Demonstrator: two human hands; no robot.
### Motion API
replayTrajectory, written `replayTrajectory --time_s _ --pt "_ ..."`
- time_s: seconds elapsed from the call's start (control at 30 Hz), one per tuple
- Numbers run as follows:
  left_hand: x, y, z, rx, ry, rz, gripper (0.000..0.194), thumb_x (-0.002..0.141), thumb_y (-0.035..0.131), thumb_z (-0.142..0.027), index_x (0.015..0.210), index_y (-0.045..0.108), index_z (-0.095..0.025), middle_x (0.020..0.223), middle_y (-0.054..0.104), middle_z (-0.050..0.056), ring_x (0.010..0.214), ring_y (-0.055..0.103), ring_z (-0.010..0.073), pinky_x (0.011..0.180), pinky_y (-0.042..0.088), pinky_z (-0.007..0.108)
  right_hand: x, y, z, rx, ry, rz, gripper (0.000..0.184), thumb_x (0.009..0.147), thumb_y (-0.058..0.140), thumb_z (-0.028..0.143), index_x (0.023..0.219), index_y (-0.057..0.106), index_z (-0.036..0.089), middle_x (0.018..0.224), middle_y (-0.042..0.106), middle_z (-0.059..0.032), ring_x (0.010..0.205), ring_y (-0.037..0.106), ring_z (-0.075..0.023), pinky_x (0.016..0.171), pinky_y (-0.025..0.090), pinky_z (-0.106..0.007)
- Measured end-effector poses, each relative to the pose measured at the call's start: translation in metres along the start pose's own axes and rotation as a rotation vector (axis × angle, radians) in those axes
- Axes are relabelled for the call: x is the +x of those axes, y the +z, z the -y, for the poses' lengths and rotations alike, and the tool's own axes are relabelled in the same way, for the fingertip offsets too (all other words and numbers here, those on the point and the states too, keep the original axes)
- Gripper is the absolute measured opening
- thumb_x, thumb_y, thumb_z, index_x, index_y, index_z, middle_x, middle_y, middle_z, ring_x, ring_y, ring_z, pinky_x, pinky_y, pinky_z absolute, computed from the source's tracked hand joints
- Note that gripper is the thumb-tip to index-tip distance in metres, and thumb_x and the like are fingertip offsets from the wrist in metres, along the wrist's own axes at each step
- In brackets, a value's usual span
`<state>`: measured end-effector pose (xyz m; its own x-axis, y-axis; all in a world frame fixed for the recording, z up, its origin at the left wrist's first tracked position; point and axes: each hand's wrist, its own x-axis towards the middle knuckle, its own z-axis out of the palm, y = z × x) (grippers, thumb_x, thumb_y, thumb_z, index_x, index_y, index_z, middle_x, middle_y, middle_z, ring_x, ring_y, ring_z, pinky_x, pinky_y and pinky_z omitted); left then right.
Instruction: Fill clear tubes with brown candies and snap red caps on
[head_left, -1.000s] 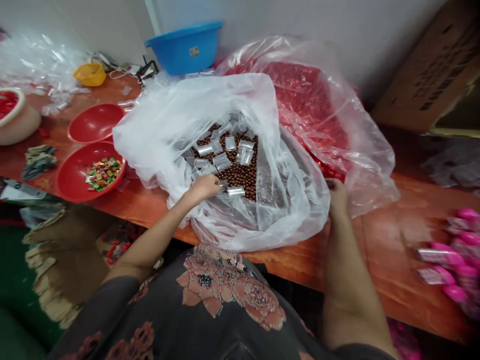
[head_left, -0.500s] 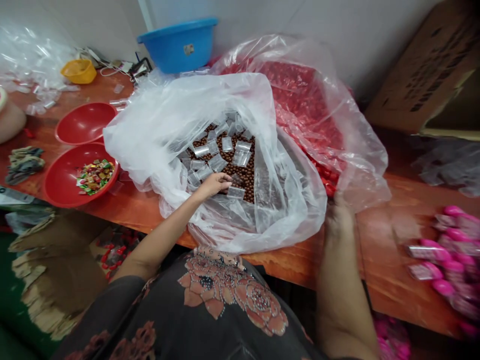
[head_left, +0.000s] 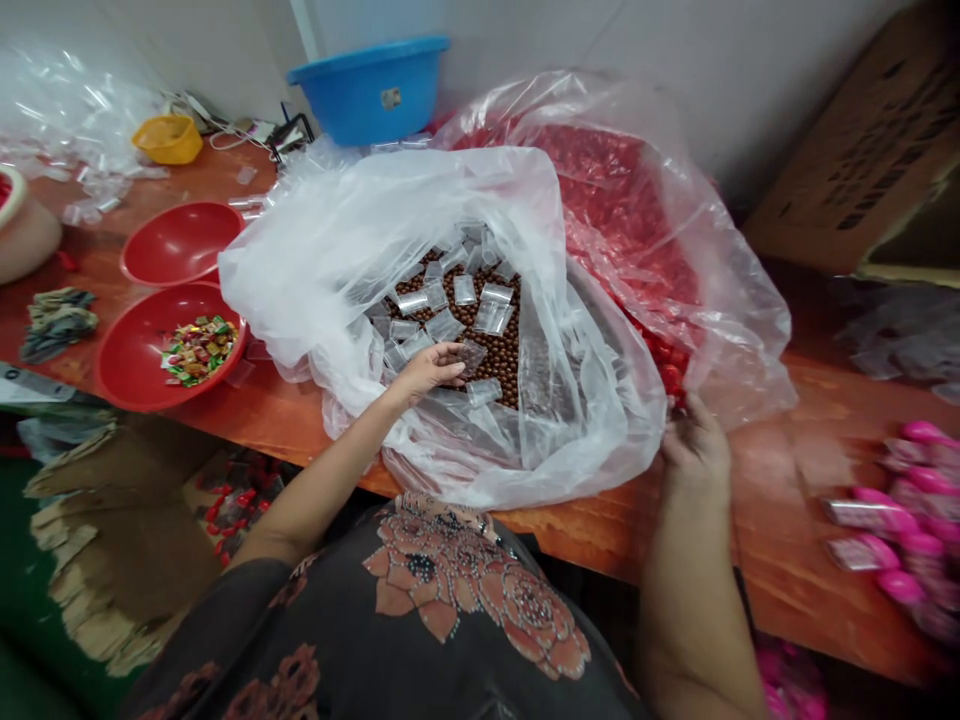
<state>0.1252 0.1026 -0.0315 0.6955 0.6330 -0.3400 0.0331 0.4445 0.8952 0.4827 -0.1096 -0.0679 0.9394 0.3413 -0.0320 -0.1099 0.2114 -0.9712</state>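
On the near table (head_left: 757,480), the right hand (head_left: 697,445) pinches the clear bag's (head_left: 337,240) rim while the left hand (head_left: 427,370), grip half-curled inside it, lifts one small empty sachet (head_left: 472,354) off the brown balls (head_left: 499,350); many sachets lie unfilled beyond.

The person wears a dark charcoal top (head_left: 420,640) printed with large salmon-pink roses, the biggest ones studded with small silvery beads along their petals. A beaded pink band trims the neckline. Both forearms are bare; the left hand (head_left: 427,370) and right hand (head_left: 697,445) show no rings or bracelets.
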Motion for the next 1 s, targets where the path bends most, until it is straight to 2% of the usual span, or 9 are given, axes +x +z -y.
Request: replayTrajectory --time_s 0.13,0.23,0.3,0.4,0.47,0.6,0.7,0.83,1.0 --pt "0.005 0.000 0.002 0.520 0.042 -0.101 0.035 0.077 0.066 -0.021 0.110 0.068 -0.013 0.092 0.071 0.005 0.073 0.064 0.0142 0.067 0.051 0.025 -0.017 -0.001 0.032 0.224 0.217 -0.089 0.035 0.084 0.039 0.003 0.065 0.066 0.015 0.081 0.067 -0.0085 0.066 0.066 -0.0065 0.057 0.052 -0.007" --pt "0.013 0.006 0.001 0.796 0.096 -0.111 0.031 0.080 0.061 -0.027 0.105 0.072 -0.013 0.090 0.072 0.005 0.073 0.063 0.0158 0.069 0.049 0.026 -0.047 0.006 0.065 0.619 0.361 -0.023 0.035 0.090 0.033 0.009 0.090 0.068 0.013 0.103 0.067 -0.0130 0.086 0.070 -0.0132 0.062 0.058 -0.015" --pt "0.018 0.010 -0.001 0.841 0.091 -0.116 0.031 0.081 0.060 -0.032 0.102 0.073 -0.013 0.088 0.072 0.004 0.070 0.063 0.0159 0.068 0.048 0.026 -0.066 0.013 0.082 0.762 0.418 0.063 0.034 0.088 0.036 0.008 0.100 0.067 0.012 0.103 0.068 -0.0130 0.092 0.071 -0.0175 0.064 0.061 -0.020" --pt "0.026 0.017 -0.005 0.863 0.095 -0.142 0.033 0.079 0.062 -0.035 0.101 0.073 -0.013 0.082 0.071 0.004 0.068 0.062 0.0160 0.068 0.047 0.027 -0.091 0.026 0.092 0.628 0.332 0.100 0.031 0.078 0.044 0.003 0.097 0.068 0.010 0.092 0.071 -0.0105 0.088 0.072 -0.0171 0.066 0.060 -0.016" --pt "0.029 0.021 -0.006 0.867 0.127 -0.145 0.030 0.078 0.064 -0.033 0.098 0.073 -0.013 0.080 0.070 0.004 0.069 0.061 0.0156 0.068 0.047 0.026 -0.106 0.035 0.091 0.467 0.271 0.161 0.028 0.073 0.054 0.004 0.095 0.070 0.011 0.094 0.073 -0.0090 0.086 0.072 -0.0152 0.069 0.060 -0.014" --pt "0.035 0.025 -0.001 0.699 0.101 -0.109 0.021 0.079 0.064 -0.024 0.095 0.070 -0.012 0.078 0.067 0.002 0.062 0.058 0.0120 0.064 0.048 0.025 -0.136 0.052 0.079 0.195 0.327 0.502 0.035 0.076 0.071 0.022 0.111 0.069 0.021 0.111 0.072 -0.0066 0.092 0.071 -0.0109 0.077 0.058 -0.014" --pt "0.036 0.025 0.003 0.443 0.054 -0.083 0.018 0.077 0.067 -0.019 0.094 0.067 -0.012 0.075 0.064 0.000 0.059 0.056 0.0096 0.061 0.050 0.025 -0.152 0.064 0.067 0.091 0.373 0.638 0.036 0.075 0.074 0.032 0.111 0.070 0.028 0.109 0.072 -0.0037 0.090 0.071 -0.0137 0.079 0.061 -0.024" --pt "0.027 0.020 0.001 0.129 0.025 -0.003 0.028 0.070 0.078 -0.025 0.090 0.063 -0.012 0.077 0.063 0.000 0.064 0.059 0.0088 0.066 0.053 0.026 -0.160 0.078 0.054 -0.003 0.335 0.612 0.036 0.070 0.078 0.033 0.105 0.073 0.031 0.111 0.072 -0.0023 0.093 0.071 -0.0181 0.084 0.060 -0.036" --pt "0.002 0.018 -0.004 -0.062 0.035 0.068 0.050 0.062 0.085 -0.037 0.099 0.061 -0.013 0.090 0.068 0.003 0.075 0.065 0.0112 0.075 0.054 0.029 -0.164 0.095 0.052 -0.051 0.277 0.574 0.039 0.067 0.080 0.030 0.105 0.073 0.032 0.117 0.070 -0.0012 0.104 0.067 -0.0180 0.092 0.055 -0.037"
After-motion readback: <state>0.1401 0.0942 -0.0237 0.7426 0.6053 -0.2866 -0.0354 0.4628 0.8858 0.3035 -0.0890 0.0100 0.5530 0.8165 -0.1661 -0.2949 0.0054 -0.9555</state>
